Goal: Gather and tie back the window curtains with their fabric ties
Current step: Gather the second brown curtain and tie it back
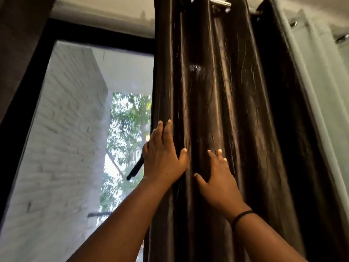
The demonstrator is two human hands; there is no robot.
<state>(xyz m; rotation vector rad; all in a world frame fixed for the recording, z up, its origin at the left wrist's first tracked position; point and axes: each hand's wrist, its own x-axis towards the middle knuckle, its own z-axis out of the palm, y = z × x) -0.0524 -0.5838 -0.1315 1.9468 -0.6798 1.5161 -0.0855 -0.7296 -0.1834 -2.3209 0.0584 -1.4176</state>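
Gathering the dark curtain (217, 110): my left hand (162, 157) and right hand (217, 178) lie flat, fingers spread; I'd sweep folds away from the window (85, 129).

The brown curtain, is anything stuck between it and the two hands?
No. Both the left hand and the right hand lie flat on the brown curtain, with nothing visible in between. No fabric tie shows in this view.

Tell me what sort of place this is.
Likely a room in a home: a dark brown curtain on a grommet rod, beside a black-framed window facing a white brick wall.
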